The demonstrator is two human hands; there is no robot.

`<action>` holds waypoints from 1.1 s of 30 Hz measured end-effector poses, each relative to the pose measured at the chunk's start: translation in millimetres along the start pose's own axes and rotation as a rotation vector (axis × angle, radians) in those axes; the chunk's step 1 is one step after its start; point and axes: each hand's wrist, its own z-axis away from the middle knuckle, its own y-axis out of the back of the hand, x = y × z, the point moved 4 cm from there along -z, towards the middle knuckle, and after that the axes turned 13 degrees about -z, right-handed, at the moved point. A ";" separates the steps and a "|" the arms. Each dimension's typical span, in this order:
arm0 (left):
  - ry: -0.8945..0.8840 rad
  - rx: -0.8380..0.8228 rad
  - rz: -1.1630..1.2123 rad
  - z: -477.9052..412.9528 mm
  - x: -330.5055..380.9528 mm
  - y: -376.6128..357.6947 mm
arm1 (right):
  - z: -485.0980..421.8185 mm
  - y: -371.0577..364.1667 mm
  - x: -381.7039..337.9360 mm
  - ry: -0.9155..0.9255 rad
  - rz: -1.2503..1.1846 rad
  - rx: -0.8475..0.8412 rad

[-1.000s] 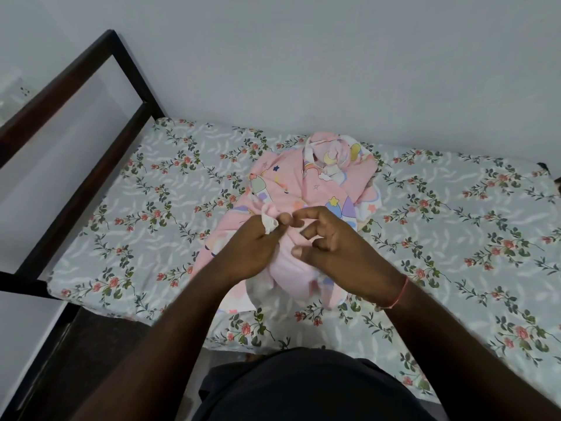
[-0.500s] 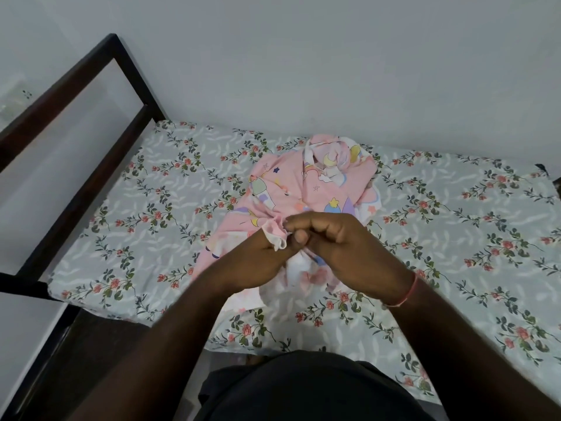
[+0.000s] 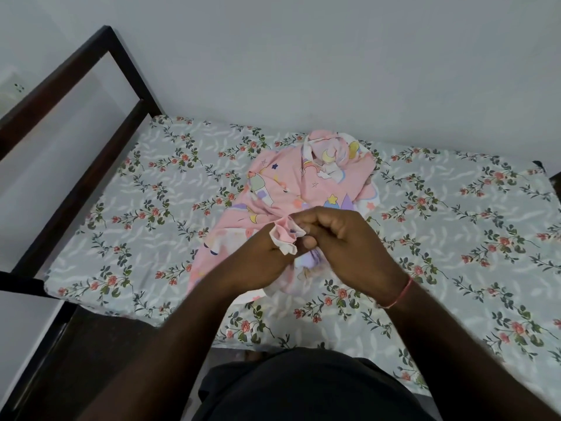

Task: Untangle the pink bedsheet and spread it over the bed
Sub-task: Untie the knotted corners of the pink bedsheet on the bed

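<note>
head view, looking down across the bed (image 3: 145, 214) from its near long edge. the mattress wore a grey fitted cover printed with red flowers and green sprigs. the pink bedsheet (image 3: 306, 183), printed with stars, moons, rainbows and clouds, lay in a crumpled heap at the middle of the bed. it reached from just short of the far edge, by the wall (image 3: 303, 56), down towards the near edge, with no part of it spread flat.

a bunched fold of the sheet (image 3: 287, 235), pink on one face and white on the other, was lifted off the heap and gripped between the two hands. the left hand (image 3: 258, 259) had its fingers curled round the fold from below and the left. the right hand (image 3: 343, 241) met it from the right, knuckles up and fingers curled, with thumb and forefinger pinching the same fold. the two hands touched at the fingertips over the near half of the heap. whether the fold was knotted could not be told, as the fingers hid its middle.

a thin red thread (image 3: 400, 294) circled the right wrist. a dark wooden bed frame (image 3: 100, 138) rose at the left end of the bed. a wall socket (image 3: 16, 86) showed beyond the frame. the person's dark garment (image 3: 303, 387) filled the bottom of the view, against the near edge.
</note>
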 end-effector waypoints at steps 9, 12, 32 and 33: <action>0.219 0.284 -0.348 0.9 -21.9 34.9 | 0.2 17.6 13.5 -0.106 -0.004 0.181; 0.187 0.318 -0.263 3.5 -16.6 25.3 | -5.2 33.6 11.5 -0.027 0.023 0.458; 0.173 0.292 -0.192 9.4 -32.6 7.2 | -1.8 16.6 8.8 -0.038 -0.110 0.433; 0.179 0.266 -0.120 8.3 -28.4 1.7 | -0.6 8.9 7.1 -0.020 -0.144 0.396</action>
